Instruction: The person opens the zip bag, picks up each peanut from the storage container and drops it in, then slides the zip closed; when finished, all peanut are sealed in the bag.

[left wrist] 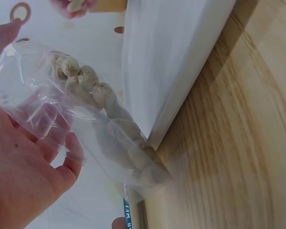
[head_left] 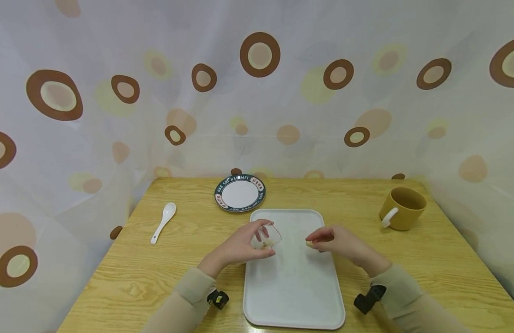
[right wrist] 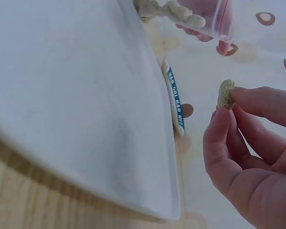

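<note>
My left hand (head_left: 239, 244) holds a clear plastic zip bag (head_left: 272, 235) over the left side of a white tray (head_left: 294, 291), thumb and fingers spread around its mouth. In the left wrist view, several unshelled peanuts (left wrist: 104, 95) lie in the lower part of the bag, beside the tray's edge. Over the tray's right side, my right hand (head_left: 344, 244) pinches a single peanut (right wrist: 225, 94) between thumb and fingertips, apart from the bag. The head view shows no peanuts on the tray's surface.
A plate with a dark green patterned rim (head_left: 261, 193) lies behind the tray. A white spoon (head_left: 162, 222) is at the left, and a mustard-coloured mug (head_left: 400, 215) with a white handle stands at the right. A patterned curtain (head_left: 290, 106) hangs behind the wooden table (head_left: 190, 203).
</note>
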The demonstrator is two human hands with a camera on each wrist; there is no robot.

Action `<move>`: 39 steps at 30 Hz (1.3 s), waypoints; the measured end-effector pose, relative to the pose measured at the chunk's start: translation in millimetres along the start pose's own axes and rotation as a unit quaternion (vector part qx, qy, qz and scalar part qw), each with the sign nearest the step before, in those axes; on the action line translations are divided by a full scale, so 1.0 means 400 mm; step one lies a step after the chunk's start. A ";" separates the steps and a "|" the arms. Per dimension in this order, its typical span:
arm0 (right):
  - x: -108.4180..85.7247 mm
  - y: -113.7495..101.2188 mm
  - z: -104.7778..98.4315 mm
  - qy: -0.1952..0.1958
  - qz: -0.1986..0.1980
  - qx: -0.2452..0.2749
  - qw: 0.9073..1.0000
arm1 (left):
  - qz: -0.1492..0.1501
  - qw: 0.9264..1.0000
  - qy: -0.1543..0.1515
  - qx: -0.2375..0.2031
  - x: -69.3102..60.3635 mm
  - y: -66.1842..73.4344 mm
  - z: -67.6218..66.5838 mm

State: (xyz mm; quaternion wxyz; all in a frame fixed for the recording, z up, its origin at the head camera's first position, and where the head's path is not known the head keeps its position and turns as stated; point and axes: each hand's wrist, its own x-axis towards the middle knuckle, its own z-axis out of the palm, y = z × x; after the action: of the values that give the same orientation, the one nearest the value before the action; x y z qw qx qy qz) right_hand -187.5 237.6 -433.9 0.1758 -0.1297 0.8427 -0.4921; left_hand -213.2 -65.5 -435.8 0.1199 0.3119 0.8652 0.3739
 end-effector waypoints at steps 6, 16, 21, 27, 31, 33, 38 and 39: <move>0.015 -0.043 -0.006 0.003 -0.013 0.017 1.000 | 0.004 1.000 -0.001 0.004 0.006 0.002 -0.001; 0.049 -0.134 0.017 -0.010 -0.039 0.023 0.999 | 0.002 1.000 -0.006 -0.014 0.011 0.004 0.000; 0.071 -0.158 0.041 -0.010 -0.048 0.008 0.999 | -0.001 1.000 -0.005 -0.016 0.009 0.005 0.001; 0.088 -0.186 0.065 -0.008 -0.053 -0.007 0.999 | 0.013 1.000 -0.003 -0.014 0.014 0.006 0.003; 0.091 -0.200 0.074 -0.006 -0.060 -0.011 0.998 | 0.020 1.000 -0.001 -0.015 0.017 0.012 0.003; 0.091 -0.202 0.076 -0.001 -0.061 -0.011 0.998 | 0.021 1.000 0.000 -0.015 0.018 0.013 0.003; 0.090 -0.195 0.074 0.010 -0.056 -0.004 0.998 | 0.012 1.000 -0.001 -0.016 0.018 0.015 0.001; 0.090 -0.192 0.072 0.011 -0.056 -0.003 0.998 | 0.007 1.000 0.000 -0.014 0.018 0.014 0.000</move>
State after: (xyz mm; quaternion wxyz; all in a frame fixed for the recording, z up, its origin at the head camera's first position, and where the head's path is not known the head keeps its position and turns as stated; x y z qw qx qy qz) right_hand -204.3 163.6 -385.8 0.1383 -0.1720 0.8372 -0.5004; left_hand -216.1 -58.1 -431.6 0.1214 0.3162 0.8575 0.3872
